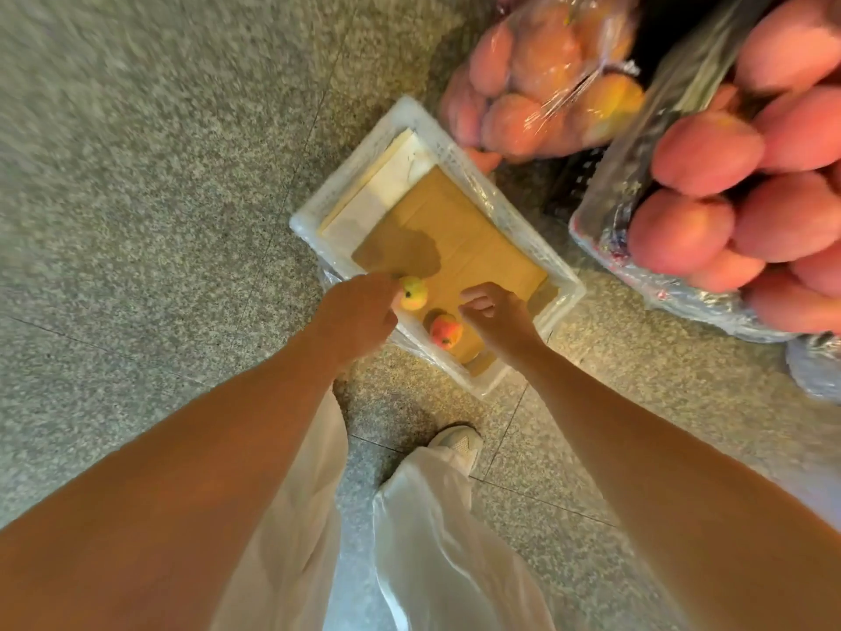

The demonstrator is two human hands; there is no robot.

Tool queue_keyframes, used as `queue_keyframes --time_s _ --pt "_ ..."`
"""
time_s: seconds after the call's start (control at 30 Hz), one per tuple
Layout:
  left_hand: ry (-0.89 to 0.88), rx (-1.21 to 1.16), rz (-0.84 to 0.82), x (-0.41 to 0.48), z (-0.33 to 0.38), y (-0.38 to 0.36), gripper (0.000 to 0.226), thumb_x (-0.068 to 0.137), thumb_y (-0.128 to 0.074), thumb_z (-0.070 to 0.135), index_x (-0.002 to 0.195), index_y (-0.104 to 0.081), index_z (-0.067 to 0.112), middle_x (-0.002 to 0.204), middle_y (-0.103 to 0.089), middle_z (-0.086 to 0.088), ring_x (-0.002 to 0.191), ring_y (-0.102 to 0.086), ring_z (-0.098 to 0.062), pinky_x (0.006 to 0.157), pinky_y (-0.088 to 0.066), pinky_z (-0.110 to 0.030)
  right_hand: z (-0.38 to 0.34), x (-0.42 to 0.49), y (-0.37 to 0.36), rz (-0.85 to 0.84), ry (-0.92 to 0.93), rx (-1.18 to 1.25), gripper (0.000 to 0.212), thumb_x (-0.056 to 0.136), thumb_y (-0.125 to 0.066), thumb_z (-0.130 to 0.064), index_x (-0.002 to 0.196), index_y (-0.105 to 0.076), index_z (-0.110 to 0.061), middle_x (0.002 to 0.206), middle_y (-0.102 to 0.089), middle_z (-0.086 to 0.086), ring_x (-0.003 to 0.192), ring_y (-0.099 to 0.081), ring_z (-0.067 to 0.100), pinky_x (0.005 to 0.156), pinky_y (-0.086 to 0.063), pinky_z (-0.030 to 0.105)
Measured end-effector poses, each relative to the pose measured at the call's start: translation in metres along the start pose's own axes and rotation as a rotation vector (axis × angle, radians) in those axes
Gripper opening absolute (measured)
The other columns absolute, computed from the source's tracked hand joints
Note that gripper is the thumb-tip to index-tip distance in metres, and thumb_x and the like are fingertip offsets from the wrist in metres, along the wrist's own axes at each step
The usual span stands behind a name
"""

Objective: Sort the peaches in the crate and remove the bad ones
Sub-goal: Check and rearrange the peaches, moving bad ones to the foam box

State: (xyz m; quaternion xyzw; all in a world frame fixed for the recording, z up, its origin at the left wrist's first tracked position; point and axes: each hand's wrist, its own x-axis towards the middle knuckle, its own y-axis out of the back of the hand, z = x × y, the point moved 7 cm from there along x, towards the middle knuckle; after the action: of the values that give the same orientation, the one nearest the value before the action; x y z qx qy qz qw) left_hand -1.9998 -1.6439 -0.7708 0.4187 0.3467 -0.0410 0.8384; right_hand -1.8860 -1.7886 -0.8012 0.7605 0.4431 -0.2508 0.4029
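Observation:
A white crate (564, 284) lined with brown cardboard (459, 234) stands on the floor below me. My left hand (357, 311) holds a yellow-green peach (414, 292) over the crate's near left corner. A red peach (447, 331) lies on the cardboard near the front wall. My right hand (496, 314) hovers just right of it with fingers loosely curled and holds nothing. At the right, a black crate (605, 211) lined with plastic film is heaped with pink peaches (710, 152).
A clear bag of peaches (541, 79) sits behind the white crate. White paper (391, 184) lies at the crate's far end. The floor is speckled stone tile. My trouser legs and one shoe (459, 444) stand just in front of the crate.

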Motion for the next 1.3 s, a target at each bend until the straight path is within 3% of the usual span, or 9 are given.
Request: queue_keyframes --time_s 0.1,0.33,0.43,0.7,0.87,0.93,1.07,1.17,1.3 --pt "-0.050 -0.040 0.095 -0.029 0.044 0.079 0.037 0.096 -0.048 0.017 0.132 -0.052 0.021 0.121 -0.060 -0.003 0.106 -0.060 -0.022 0.085 -0.047 -0.033 -0.058 -0.048 0.043 0.029 0.066 0.061 0.018 0.092 -0.059 -0.014 0.108 -0.067 -0.012 0.094 -0.065 -0.010 0.090 -0.062 0.009 0.074 -0.046 0.009" --pt "-0.170 -0.028 0.420 -0.113 0.157 0.272 0.033 0.090 -0.042 0.022 0.113 -0.065 0.020 0.107 -0.065 -0.007 0.091 -0.064 -0.032 0.072 -0.051 -0.041 -0.203 -0.180 0.151 0.123 0.336 0.132 0.022 0.090 -0.053 -0.002 0.094 -0.064 -0.021 0.080 -0.065 -0.006 0.078 -0.064 0.018 0.083 -0.054 0.045" --pt "-0.288 -0.049 0.575 -0.160 0.221 0.360 0.048 0.084 -0.026 0.036 0.107 -0.065 0.022 0.101 -0.065 -0.003 0.083 -0.064 -0.029 0.068 -0.052 -0.040 -0.269 -0.251 0.212 0.155 0.475 0.177 0.024 0.089 -0.054 -0.004 0.091 -0.062 -0.027 0.082 -0.065 -0.001 0.078 -0.063 0.015 0.083 -0.054 0.042" --pt "-0.531 0.092 0.987 -0.237 0.352 0.532 0.019 0.083 -0.044 0.021 0.097 -0.055 0.011 0.096 -0.052 -0.011 0.086 -0.055 -0.031 0.066 -0.049 -0.046 -0.396 -0.397 0.386 0.487 0.814 0.119 0.012 0.093 -0.056 -0.022 0.097 -0.067 -0.018 0.084 -0.071 -0.001 0.078 -0.067 0.012 0.073 -0.052 0.029" --pt "-0.539 0.273 0.854 -0.207 0.390 0.574 0.047 0.082 -0.046 0.035 0.126 -0.054 0.019 0.132 -0.050 -0.010 0.120 -0.046 -0.032 0.095 -0.044 -0.050 -0.419 -0.405 0.476 0.904 0.852 -0.238 0.038 0.094 -0.052 -0.037 0.122 -0.061 -0.012 0.121 -0.061 0.006 0.109 -0.056 0.018 0.093 -0.044 0.037" --pt "-0.531 0.333 0.733 -0.184 0.397 0.577 0.057 0.089 -0.051 0.037 0.144 -0.038 0.025 0.155 -0.027 -0.008 0.143 -0.023 -0.029 0.114 -0.022 -0.048 -0.409 -0.385 0.493 0.910 0.640 -0.401 0.056 0.093 -0.044 -0.051 0.138 -0.050 -0.018 0.140 -0.050 0.006 0.130 -0.044 0.025 0.105 -0.033 0.040" --pt "-0.526 0.431 0.576 -0.155 0.403 0.576 0.062 0.098 -0.042 0.043 0.152 -0.017 0.028 0.161 -0.007 0.000 0.148 0.000 -0.021 0.118 0.006 -0.042 -0.384 -0.359 0.497 0.766 0.391 -0.488 0.075 0.086 -0.021 -0.067 0.146 -0.039 -0.024 0.151 -0.038 -0.001 0.142 -0.027 0.021 0.114 -0.013 0.042" --pt "-0.540 0.432 0.565 -0.139 0.404 0.582 0.053 0.096 -0.043 0.044 0.145 -0.038 0.025 0.155 -0.030 -0.003 0.144 -0.020 -0.025 0.117 -0.007 -0.043 -0.386 -0.361 0.507 0.806 0.414 -0.528 0.075 0.084 -0.014 -0.069 0.136 -0.050 -0.029 0.137 -0.052 -0.005 0.130 -0.041 0.020 0.109 -0.020 0.045" --pt "-0.637 0.368 0.745 -0.131 0.414 0.603 0.049 0.086 -0.035 0.051 0.097 -0.072 0.021 0.098 -0.065 -0.001 0.103 -0.055 -0.027 0.086 -0.039 -0.040 -0.399 -0.355 0.530 0.670 0.551 -0.446 0.051 0.092 -0.033 -0.057 0.117 -0.066 -0.026 0.112 -0.068 0.000 0.102 -0.057 0.023 0.089 -0.043 0.040"
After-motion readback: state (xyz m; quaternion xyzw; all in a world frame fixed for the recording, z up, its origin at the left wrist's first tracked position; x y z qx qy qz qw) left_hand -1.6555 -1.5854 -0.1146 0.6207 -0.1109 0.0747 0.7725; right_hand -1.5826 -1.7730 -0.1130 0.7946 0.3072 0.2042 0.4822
